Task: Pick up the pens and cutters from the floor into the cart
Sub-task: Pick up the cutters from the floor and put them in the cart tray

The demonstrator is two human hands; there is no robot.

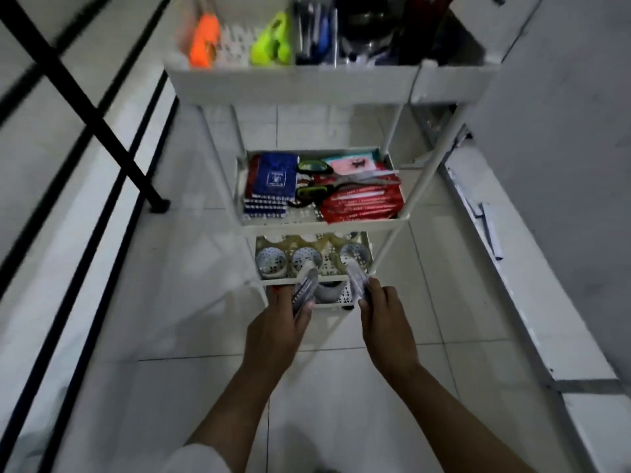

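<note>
Now we hold one blurred bundle of slim silvery pens in each hand, left hand (278, 327) gripping its bundle (304, 290), right hand (382, 314) gripping its own (356, 281), long axes pointing up-forward toward the white three-tier cart's (297, 81) lowest shelf.

No text readable anywhere. The blue booklet (275, 177) on the cart's middle shelf (324, 222) carries a white emblem and lines of print, too blurred to make out. The red packets (362, 203) beside it show white lettering along their length, also illegible.
</note>
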